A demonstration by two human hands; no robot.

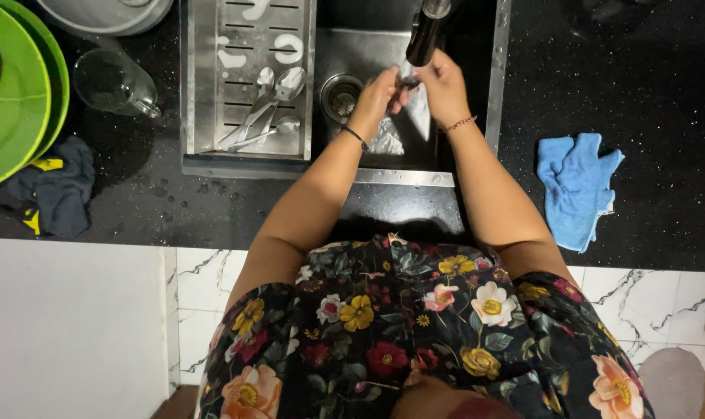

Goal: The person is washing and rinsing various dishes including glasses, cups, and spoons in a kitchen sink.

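Over a steel sink (488,93) set in a black counter, the left hand (376,97) and right hand (443,84) meet under a dark tap (428,31), fingers curled around a small dark item (404,84) held between them above the basin; what it is cannot be told. Spoons (263,105) lie on the slotted drain tray (205,77) just left of the drain, a clear glass (114,81) tipped over beside it. A blue cloth (576,186) sits well apart on the right.

- Black speckled counter (647,93), wet near the sink (399,167).
- Blue cloth (576,188) on its right part.
- Dark cloth (51,194), glass (114,82) lying on its side, and green plates (15,101) on its left part.
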